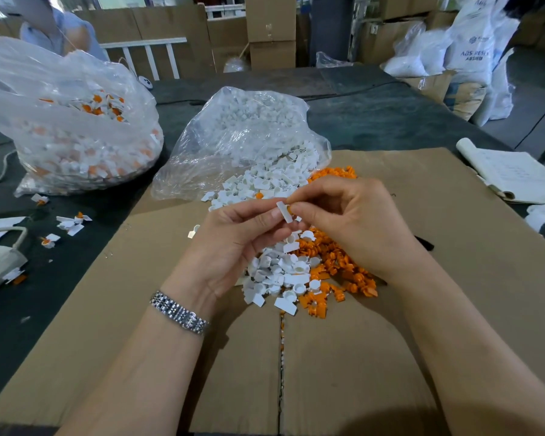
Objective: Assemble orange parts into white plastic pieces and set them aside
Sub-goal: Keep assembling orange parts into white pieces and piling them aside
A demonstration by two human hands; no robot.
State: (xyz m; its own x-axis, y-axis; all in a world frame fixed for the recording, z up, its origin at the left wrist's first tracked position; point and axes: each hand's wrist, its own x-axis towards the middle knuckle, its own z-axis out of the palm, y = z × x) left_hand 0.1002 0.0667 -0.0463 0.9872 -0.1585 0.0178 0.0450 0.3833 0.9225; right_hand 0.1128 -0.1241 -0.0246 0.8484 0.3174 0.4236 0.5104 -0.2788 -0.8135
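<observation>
— What have your hands got?

— Your left hand (233,234) pinches a white piece (284,211), long axis running near to far. Your right hand (353,221) pinches an orange part (289,209) against its right side, so the push likely goes leftward.

— And the stock?

— Loose white pieces (277,272) and orange parts (337,265) lie just beneath; finished ones sit in the bag (76,136) far left.
</observation>
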